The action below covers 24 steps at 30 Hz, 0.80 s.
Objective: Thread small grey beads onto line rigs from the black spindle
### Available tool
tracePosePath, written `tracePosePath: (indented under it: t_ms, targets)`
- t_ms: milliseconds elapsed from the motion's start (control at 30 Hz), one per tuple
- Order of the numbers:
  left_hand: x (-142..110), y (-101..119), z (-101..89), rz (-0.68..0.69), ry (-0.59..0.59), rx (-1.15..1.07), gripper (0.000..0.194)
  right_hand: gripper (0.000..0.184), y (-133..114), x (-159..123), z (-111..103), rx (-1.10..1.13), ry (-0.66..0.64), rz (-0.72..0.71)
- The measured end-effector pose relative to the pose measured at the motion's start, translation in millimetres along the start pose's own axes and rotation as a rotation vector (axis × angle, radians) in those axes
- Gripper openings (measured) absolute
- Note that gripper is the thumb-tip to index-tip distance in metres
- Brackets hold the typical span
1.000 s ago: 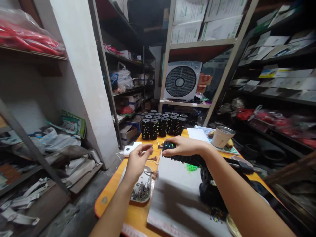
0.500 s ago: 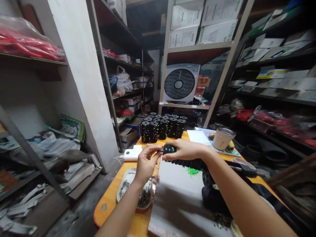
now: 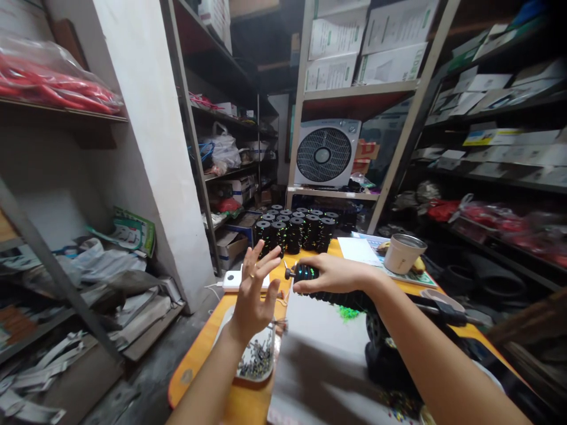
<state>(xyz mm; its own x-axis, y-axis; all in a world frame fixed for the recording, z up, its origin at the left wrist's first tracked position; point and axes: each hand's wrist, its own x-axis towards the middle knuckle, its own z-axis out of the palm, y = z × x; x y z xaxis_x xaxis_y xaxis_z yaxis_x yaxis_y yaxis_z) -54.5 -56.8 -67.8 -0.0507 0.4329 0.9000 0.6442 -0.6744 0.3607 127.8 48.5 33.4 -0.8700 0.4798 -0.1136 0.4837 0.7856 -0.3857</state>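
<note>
My right hand [image 3: 330,273] grips the near end of a long black ribbed roll [image 3: 310,276] with small green lights, lying on its side across the orange table [image 3: 208,348]; a small black knob sticks out of the roll's left end. My left hand [image 3: 253,292] is raised beside that end with its fingers spread and holds nothing. It hovers above a white oval dish [image 3: 254,359] filled with small dark metal parts. A grey board [image 3: 316,354] lies under the roll.
Several upright black rolls [image 3: 295,229] stand at the table's far edge. A white power bank [image 3: 234,280] lies far left, a paper cup [image 3: 401,252] on printed sheets far right. A box fan [image 3: 326,152] sits on the shelf behind. Cluttered shelves line both sides.
My left hand was pinching at the roll's left end; it has now let go, lifted and opened its fingers. My right hand keeps its hold on the roll.
</note>
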Motion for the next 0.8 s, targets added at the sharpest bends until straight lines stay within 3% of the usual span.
tracePosePath:
  t_ms: [133,333,633,800]
  targets:
    - [6,1,-7.1,0.15,-0.06,0.1,0.046,0.07,0,0,0,0.007,-0.006,-0.002]
    - [8,-1,-8.1,0.194,-0.12,0.216,0.05,0.068,0,0,0,0.021,0.003,-0.01]
    - [4,-8,-2.1,0.146,-0.06,0.221,0.044,0.075,3,2,2,-0.009,0.016,0.006]
    - [8,-7,3.1,0.031,-0.021,0.151,0.023,0.077,3,2,3,-0.015,0.017,0.003]
